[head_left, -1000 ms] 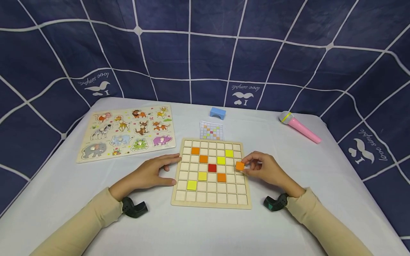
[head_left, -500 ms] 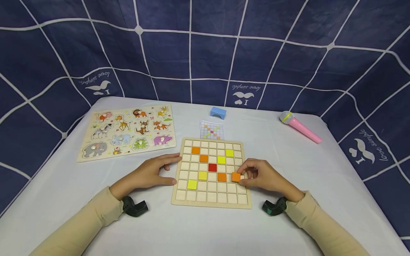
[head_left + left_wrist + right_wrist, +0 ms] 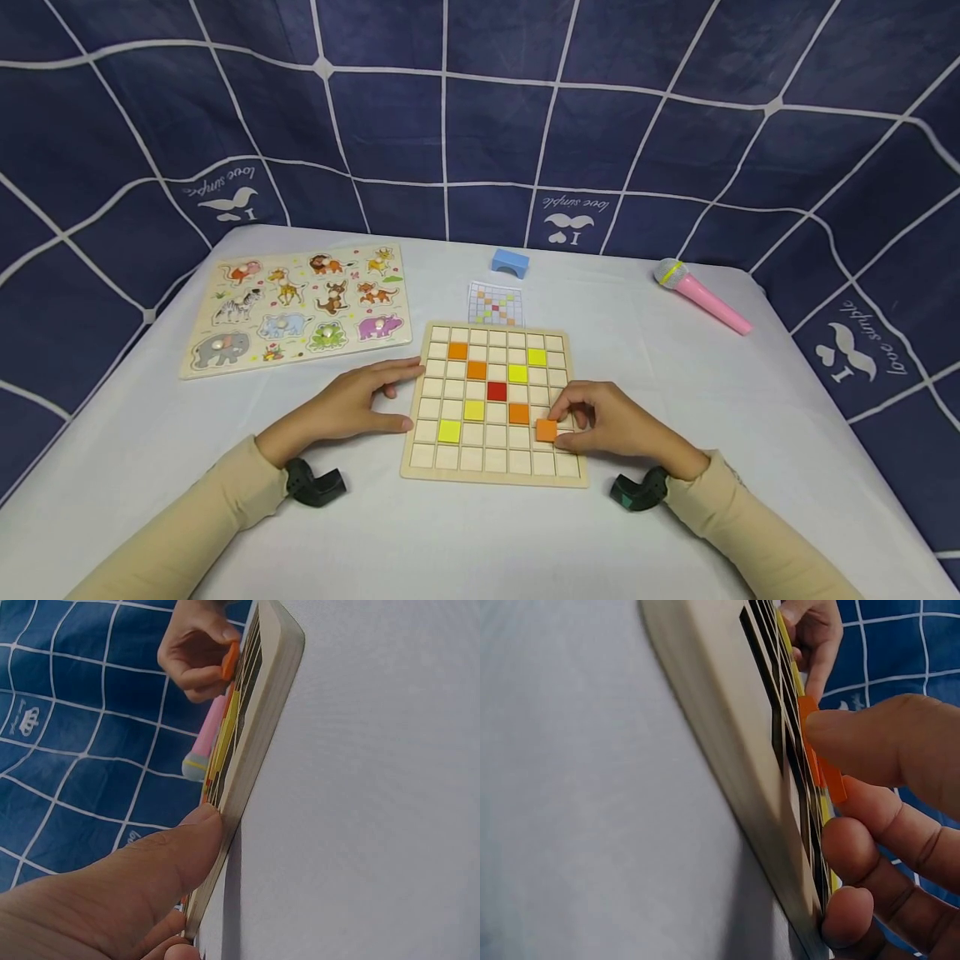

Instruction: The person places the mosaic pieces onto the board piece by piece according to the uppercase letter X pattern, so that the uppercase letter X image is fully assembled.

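A wooden grid board [image 3: 495, 478] lies flat on the table, holding several orange and yellow square tiles and one red tile [image 3: 497, 391] in its cells. My right hand [image 3: 611, 423] pinches an orange tile [image 3: 546, 430] between thumb and fingers over the board's right part, in the second row from the front. In the right wrist view this orange tile [image 3: 832, 780] looks tilted against the board's face; whether it touches the cell cannot be told. My left hand [image 3: 352, 404] rests at the board's left edge, thumb [image 3: 199, 844] against the rim and fingers spread.
Behind the board lies a small printed pattern card [image 3: 496, 305], with a blue arch block [image 3: 510, 263] beyond it. An animal peg puzzle [image 3: 300, 312] is at the left back. At the right back lies a pink toy microphone [image 3: 705, 298].
My right hand has carried the orange tile from the board's right edge toward the front and slightly left, lower over the grid. My left hand has stayed in place.
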The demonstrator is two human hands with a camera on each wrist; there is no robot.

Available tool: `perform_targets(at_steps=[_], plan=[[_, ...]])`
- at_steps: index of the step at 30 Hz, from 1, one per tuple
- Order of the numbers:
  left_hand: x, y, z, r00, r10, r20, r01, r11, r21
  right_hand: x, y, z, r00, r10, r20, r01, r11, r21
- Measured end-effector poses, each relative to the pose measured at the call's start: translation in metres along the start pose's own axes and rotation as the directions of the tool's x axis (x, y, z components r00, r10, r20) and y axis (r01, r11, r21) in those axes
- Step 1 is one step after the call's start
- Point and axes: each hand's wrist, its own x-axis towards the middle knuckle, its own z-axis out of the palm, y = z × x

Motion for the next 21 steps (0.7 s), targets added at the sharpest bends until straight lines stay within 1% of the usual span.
perform_targets(at_steps=[7, 14, 21], plan=[[0.0, -0.001, -0.0002, 1.0, -0.002, 0.001, 0.002, 1.0, 0.003, 0.0004, -0.0029, 0.0023, 1.0, 0.007, 0.018, -0.006, 1.0, -0.027], [-0.0003, -0.0002, -0.0003, 1.0, -0.008, 0.004, 0.008, 1.0, -0.004, 0.0005, -0.0018, 0.0042, 1.0, -0.003, 0.025, 0.004, 0.999, -0.034], [-0.0008, 0.0005, -0.0002, 1.0, -0.005, 0.004, 0.005, 1.0, -0.007, -0.0003, -0.0017, 0.0042, 1.0, 0.005, 0.028, -0.004, 1.0, -0.03]])
